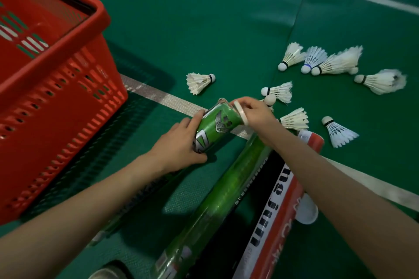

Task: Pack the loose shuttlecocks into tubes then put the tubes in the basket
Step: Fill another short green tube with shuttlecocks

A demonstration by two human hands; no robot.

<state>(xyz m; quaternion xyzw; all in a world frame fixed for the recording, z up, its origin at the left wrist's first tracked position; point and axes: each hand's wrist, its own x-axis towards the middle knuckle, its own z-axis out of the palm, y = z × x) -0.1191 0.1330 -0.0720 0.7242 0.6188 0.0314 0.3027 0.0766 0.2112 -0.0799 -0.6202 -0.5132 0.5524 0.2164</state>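
My left hand [181, 140] grips a green shuttlecock tube [215, 127] around its middle, with the tube's mouth tilted up and away from me. My right hand [254, 113] is at that mouth and pinches a white round cap [240, 112] against the rim. Several loose white shuttlecocks lie on the green floor to the right, among them one [199, 81] on its own and a cluster [322, 62] farther back. A red plastic basket [68, 88] stands at the left.
A second green tube [217, 208] and a red, white and black tube [278, 217] lie on the floor under my right forearm. A white cap [306, 210] rests beside them. White court lines [158, 95] cross the floor.
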